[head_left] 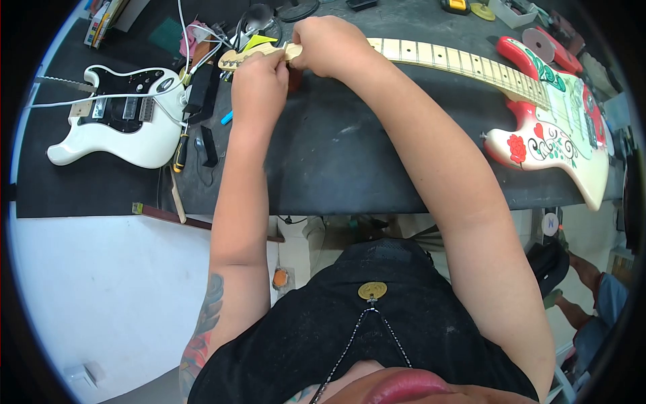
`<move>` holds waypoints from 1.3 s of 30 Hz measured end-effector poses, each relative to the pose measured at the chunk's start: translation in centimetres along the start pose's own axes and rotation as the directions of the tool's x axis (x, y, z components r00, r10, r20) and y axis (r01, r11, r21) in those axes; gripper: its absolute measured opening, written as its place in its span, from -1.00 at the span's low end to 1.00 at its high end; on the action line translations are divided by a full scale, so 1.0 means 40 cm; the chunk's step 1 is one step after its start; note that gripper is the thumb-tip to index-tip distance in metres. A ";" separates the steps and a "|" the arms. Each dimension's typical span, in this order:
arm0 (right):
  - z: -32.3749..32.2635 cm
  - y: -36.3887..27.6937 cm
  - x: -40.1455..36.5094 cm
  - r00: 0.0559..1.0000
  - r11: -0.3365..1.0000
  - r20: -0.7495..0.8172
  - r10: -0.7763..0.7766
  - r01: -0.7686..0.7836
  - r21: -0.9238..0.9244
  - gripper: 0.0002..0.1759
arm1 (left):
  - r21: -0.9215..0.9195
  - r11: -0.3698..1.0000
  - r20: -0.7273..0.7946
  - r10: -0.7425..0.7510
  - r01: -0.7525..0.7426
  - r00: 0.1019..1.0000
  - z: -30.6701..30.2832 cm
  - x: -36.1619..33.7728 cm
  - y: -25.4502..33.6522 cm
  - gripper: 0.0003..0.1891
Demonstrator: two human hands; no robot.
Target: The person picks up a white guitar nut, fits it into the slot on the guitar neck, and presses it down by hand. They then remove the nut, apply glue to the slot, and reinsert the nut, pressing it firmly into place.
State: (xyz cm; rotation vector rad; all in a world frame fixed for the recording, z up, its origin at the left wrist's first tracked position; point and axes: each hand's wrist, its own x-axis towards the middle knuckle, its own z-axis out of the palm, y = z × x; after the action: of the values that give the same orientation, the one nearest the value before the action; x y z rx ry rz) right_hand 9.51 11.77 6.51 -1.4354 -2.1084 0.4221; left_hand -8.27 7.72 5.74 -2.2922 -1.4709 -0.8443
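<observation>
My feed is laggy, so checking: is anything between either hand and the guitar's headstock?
Nothing visible. The left hand is already on the headstock and the right hand grips the neck beside it. The cables and white guitar body lie off to the side.

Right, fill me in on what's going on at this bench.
A person is working on a cream electric guitar painted with red roses, which lies across the dark workbench. Their right grip is closed round its pale maple neck beside the headstock, while the left grip pinches at the headstock; exactly what it pinches is hidden. A white electric guitar body with a black pickguard lies off to the left.
</observation>
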 end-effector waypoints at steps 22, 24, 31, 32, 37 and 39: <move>-0.004 0.002 -0.001 0.999 1.000 0.034 0.009 -0.010 0.016 -0.55 | -0.108 0.983 0.040 -0.143 0.146 0.989 -0.019 -0.001 0.013 -0.76; -0.007 0.000 -0.003 1.000 1.000 0.026 0.003 -0.004 0.014 -0.56 | -0.173 0.944 0.006 -0.283 0.279 0.959 -0.051 -0.017 0.034 -0.75; -0.002 -0.001 -0.008 0.999 0.999 -0.045 -0.009 0.011 0.043 -0.74 | -0.727 0.456 0.246 -0.526 0.513 0.815 -0.039 -0.067 -0.003 -0.77; -0.002 -0.002 -0.004 0.999 0.999 -0.048 -0.013 0.015 0.043 -0.74 | -0.757 0.366 0.306 -0.534 0.542 0.788 -0.037 -0.066 -0.002 -0.77; 0.005 0.004 -0.007 0.998 0.999 -0.068 -0.016 0.019 0.038 -0.73 | -0.686 0.618 0.069 -0.468 0.383 0.881 -0.039 -0.083 0.021 -0.77; 0.007 0.004 -0.004 0.997 0.999 -0.077 -0.018 0.021 0.035 -0.73 | -0.710 0.649 -0.084 -0.462 0.272 0.883 -0.034 -0.085 0.023 -0.72</move>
State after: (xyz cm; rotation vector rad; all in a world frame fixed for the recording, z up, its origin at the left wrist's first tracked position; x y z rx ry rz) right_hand 9.50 11.70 6.16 -1.3874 -2.0421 0.3891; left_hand -8.93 4.11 4.79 -2.1848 -1.7302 -2.0359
